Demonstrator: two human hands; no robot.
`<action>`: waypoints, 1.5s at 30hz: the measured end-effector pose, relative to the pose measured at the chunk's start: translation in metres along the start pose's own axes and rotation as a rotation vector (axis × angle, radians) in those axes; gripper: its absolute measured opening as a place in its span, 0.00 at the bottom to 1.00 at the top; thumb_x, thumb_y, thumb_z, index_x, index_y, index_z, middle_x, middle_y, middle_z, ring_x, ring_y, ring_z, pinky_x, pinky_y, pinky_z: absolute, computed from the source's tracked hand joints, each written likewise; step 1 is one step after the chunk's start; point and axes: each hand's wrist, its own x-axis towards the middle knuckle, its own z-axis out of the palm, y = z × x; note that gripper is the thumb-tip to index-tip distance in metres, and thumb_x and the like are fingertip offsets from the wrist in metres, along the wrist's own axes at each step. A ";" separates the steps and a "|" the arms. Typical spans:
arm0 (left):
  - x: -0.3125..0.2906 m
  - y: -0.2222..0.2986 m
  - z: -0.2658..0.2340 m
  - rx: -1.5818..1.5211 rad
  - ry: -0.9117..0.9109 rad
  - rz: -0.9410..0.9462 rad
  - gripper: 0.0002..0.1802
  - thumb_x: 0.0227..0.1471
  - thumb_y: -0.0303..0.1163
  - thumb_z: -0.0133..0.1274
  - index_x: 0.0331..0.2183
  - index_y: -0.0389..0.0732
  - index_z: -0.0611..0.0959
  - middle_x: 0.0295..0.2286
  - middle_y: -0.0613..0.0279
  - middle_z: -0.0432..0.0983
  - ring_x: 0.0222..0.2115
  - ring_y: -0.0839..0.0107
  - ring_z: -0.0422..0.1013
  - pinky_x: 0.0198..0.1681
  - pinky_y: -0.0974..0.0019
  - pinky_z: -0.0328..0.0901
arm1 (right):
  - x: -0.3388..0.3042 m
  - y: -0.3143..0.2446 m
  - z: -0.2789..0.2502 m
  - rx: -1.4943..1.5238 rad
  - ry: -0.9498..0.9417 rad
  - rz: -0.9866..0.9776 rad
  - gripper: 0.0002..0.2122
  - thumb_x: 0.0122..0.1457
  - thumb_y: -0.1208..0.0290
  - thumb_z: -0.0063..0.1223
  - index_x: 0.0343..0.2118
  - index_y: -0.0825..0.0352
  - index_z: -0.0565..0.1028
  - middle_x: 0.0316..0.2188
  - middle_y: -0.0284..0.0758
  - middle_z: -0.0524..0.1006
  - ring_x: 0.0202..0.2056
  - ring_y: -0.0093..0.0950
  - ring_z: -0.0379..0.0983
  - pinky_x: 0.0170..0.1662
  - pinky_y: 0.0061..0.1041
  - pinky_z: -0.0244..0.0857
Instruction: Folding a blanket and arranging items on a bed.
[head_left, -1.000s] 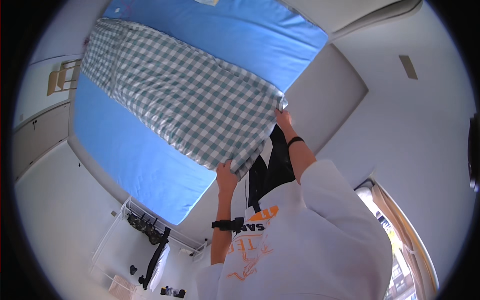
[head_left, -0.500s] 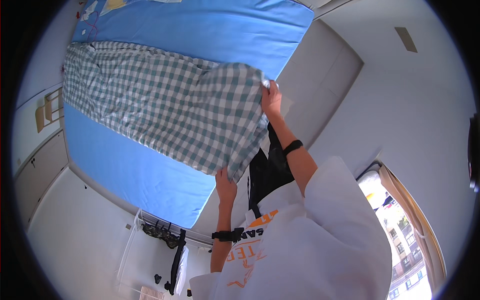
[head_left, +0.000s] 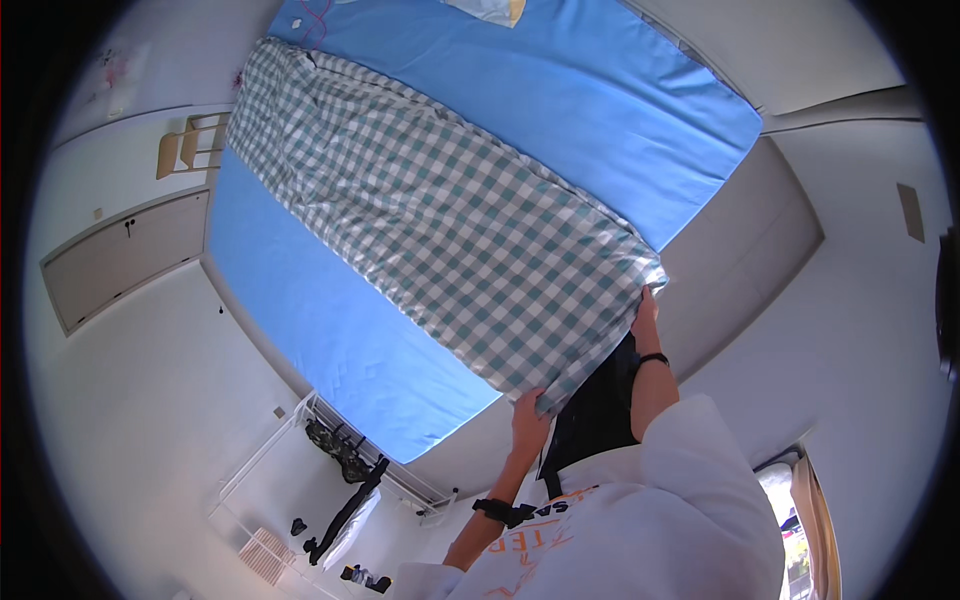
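A green-and-white checked cover (head_left: pixel 440 220) lies lengthwise on a bed with a blue sheet (head_left: pixel 620 110). My left hand (head_left: pixel 530 412) grips the cover's near corner at the foot of the bed. At the other near corner, my right hand (head_left: pixel 646 312) holds the same edge. Both wrists wear a black band. The near edge hangs slightly over the mattress end between my hands. My white shirt fills the lower right.
A white pillow (head_left: pixel 485 8) lies at the far end of the bed. A wooden chair (head_left: pixel 188 148) and a low cupboard door (head_left: pixel 120 258) stand on the left. A white drying rack (head_left: pixel 345 470) with dark clothes is beside the bed's near corner. A window (head_left: pixel 800 520) is at lower right.
The cover, held bunched and raised a moment ago, now lies spread flat along the bed. My hands have moved apart and down to its near corners.
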 end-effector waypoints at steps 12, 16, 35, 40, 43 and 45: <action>0.003 -0.111 -0.019 -0.308 1.181 -0.788 0.14 0.45 0.26 0.47 0.37 0.32 0.69 0.36 0.45 0.67 0.37 0.52 0.65 0.40 0.50 0.59 | -0.223 -0.120 0.046 -0.217 -0.739 0.092 0.17 0.48 0.77 0.55 0.43 0.65 0.69 0.35 0.33 0.74 0.35 0.27 0.73 0.31 0.25 0.69; -0.001 -0.129 -0.024 -1.660 1.052 -0.347 0.18 0.47 0.27 0.45 0.43 0.34 0.71 0.42 0.49 0.69 0.39 0.57 0.68 0.43 0.55 0.63 | -0.298 -0.123 0.069 -0.243 -0.846 0.025 0.15 0.49 0.74 0.56 0.41 0.64 0.69 0.33 0.32 0.74 0.29 0.24 0.73 0.22 0.20 0.64; -0.032 -0.028 -0.360 -0.270 1.276 0.290 0.16 0.38 0.18 0.47 0.31 0.40 0.83 0.23 0.52 0.74 0.25 0.58 0.70 0.31 0.63 0.65 | -0.467 -0.199 0.239 -0.225 -1.080 -0.599 0.07 0.54 0.74 0.50 0.36 0.62 0.67 0.23 0.29 0.71 0.17 0.18 0.65 0.13 0.18 0.53; -0.102 -0.034 -0.273 -0.051 1.199 0.234 0.22 0.25 0.15 0.52 0.31 0.40 0.83 0.23 0.56 0.69 0.25 0.60 0.65 0.30 0.63 0.61 | -0.409 -0.163 0.164 -0.255 -0.948 -0.788 0.09 0.53 0.66 0.54 0.33 0.64 0.71 0.16 0.28 0.68 0.10 0.18 0.61 0.10 0.20 0.49; -0.074 -0.142 -0.103 -0.087 0.718 -0.130 0.20 0.31 0.20 0.51 0.32 0.46 0.84 0.31 0.47 0.76 0.36 0.49 0.71 0.43 0.56 0.65 | -0.225 -0.142 0.078 -0.637 -0.511 -0.682 0.09 0.53 0.68 0.52 0.30 0.69 0.70 0.12 0.32 0.65 0.09 0.25 0.61 0.10 0.27 0.54; -0.089 -0.146 -0.047 -0.153 0.394 -0.380 0.20 0.34 0.22 0.47 0.34 0.44 0.84 0.33 0.42 0.75 0.38 0.47 0.70 0.45 0.55 0.64 | -0.175 -0.135 0.012 -0.911 -0.327 -0.556 0.09 0.54 0.68 0.50 0.32 0.69 0.70 0.21 0.38 0.70 0.19 0.27 0.69 0.15 0.26 0.62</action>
